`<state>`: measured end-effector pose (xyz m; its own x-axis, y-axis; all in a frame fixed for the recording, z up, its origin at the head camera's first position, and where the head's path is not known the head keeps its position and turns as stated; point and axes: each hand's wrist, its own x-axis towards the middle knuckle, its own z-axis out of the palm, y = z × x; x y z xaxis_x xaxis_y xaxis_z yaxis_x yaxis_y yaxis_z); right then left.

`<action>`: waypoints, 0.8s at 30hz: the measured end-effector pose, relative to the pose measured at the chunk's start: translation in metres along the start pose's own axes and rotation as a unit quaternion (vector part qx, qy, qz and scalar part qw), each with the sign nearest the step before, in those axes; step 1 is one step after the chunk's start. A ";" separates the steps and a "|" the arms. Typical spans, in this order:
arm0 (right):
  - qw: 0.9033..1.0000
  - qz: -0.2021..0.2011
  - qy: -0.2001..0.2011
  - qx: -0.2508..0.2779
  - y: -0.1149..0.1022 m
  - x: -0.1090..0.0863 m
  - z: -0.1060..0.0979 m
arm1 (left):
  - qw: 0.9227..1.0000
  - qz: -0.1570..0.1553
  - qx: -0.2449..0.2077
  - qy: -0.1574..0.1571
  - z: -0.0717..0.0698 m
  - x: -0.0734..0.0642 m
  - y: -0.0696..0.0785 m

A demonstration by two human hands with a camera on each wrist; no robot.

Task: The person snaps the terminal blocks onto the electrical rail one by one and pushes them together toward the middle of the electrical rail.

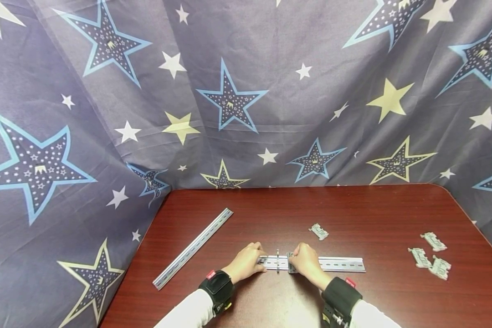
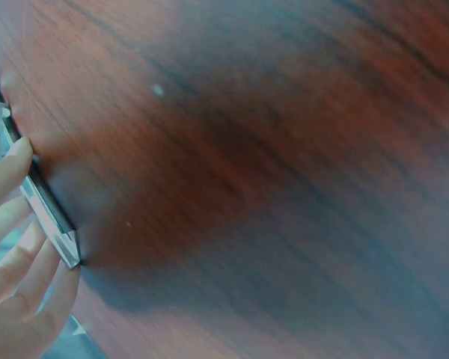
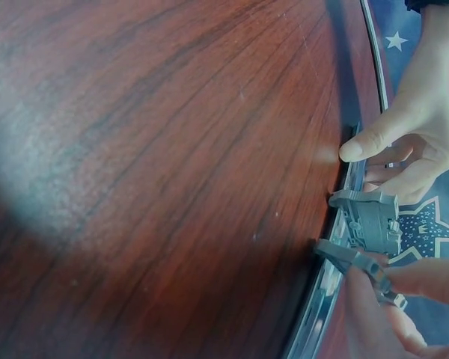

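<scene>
A slotted metal DIN rail [image 1: 341,264] lies crosswise on the table in front of the person. The left hand [image 1: 246,262] grips its left end, thumb on the near edge and fingers on the far side in the left wrist view. Between the hands, a grey terminal block [image 3: 374,223] stands upright across the rail. Just right of it, the right hand [image 1: 307,261] pinches a second grey terminal block [image 3: 352,258] between thumb and fingers. In the right wrist view this block leans over the rail, its lower end right at the near rail edge.
Another slotted rail [image 1: 192,248] lies diagonally at the left. One loose terminal block [image 1: 319,231] lies beyond the right hand, and three more, including one nearest block [image 1: 440,267], are grouped at the right. A star-patterned curtain [image 1: 250,150] hangs behind the red-brown table [image 1: 270,205].
</scene>
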<state>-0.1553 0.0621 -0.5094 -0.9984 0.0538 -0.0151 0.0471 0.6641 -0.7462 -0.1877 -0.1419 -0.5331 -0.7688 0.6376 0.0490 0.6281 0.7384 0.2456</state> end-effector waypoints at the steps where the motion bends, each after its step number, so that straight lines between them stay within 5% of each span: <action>1: 1.000 -0.001 0.002 -0.001 0.000 0.000 0.000 | 1.000 0.000 0.000 0.000 0.000 0.000 0.000; 24: 1.000 -0.015 0.014 -0.018 -0.006 0.005 0.003 | 1.000 0.004 0.005 0.004 -0.001 0.001 -0.001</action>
<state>-0.1611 0.0563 -0.5067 -0.9982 0.0545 0.0258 0.0191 0.6914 -0.7222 -0.1888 -0.1421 -0.5325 -0.7652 0.6411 0.0589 0.6347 0.7360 0.2356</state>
